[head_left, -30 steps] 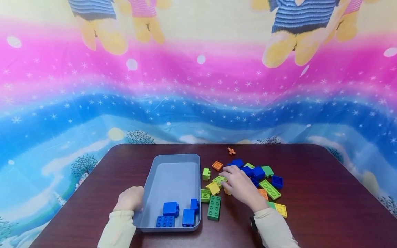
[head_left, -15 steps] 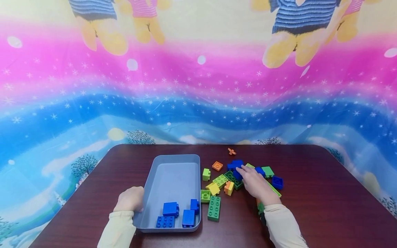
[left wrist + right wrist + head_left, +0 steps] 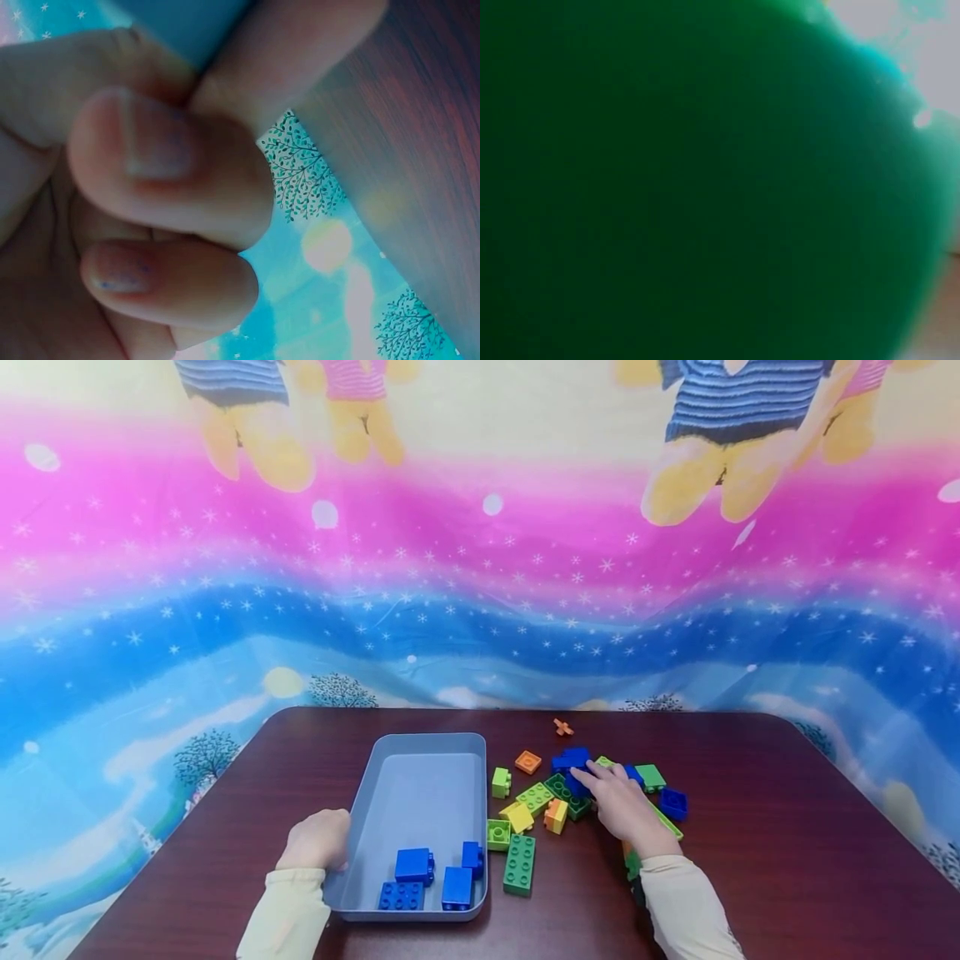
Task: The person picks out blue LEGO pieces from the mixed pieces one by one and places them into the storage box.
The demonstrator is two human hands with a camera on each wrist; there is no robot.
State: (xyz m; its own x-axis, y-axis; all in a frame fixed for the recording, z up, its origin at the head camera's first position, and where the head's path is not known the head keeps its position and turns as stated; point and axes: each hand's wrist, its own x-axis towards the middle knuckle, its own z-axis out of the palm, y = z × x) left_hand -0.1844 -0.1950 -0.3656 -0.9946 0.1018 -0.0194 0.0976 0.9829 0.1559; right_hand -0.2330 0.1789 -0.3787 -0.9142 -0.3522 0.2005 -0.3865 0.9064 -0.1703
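Note:
My left hand (image 3: 313,841) grips the left wall of a grey tray (image 3: 420,793); in the left wrist view its curled fingers (image 3: 172,172) hold the blue-grey edge. Inside the tray's near end lie several blue bricks (image 3: 414,865). My right hand (image 3: 630,810) reaches into a pile of toy bricks, its extended fingers touching a blue brick (image 3: 577,784) beside a dark green brick (image 3: 564,800). Another blue brick (image 3: 572,760) lies just beyond the fingertips. The thumb is hidden. A blurred green surface (image 3: 690,195) fills most of the right wrist view.
Between tray and right hand lie a green brick (image 3: 519,864), a yellow brick (image 3: 517,817), an orange-and-yellow brick (image 3: 555,817) and lime bricks (image 3: 535,797). A blue brick (image 3: 672,803) is right of the hand. An orange cross-shaped piece (image 3: 562,727) lies near the table's (image 3: 337,727) far edge.
My right hand has moved rightward from above the lime and yellow bricks onto the blue ones, then nearly stopped. My left hand and the tray have stayed in place.

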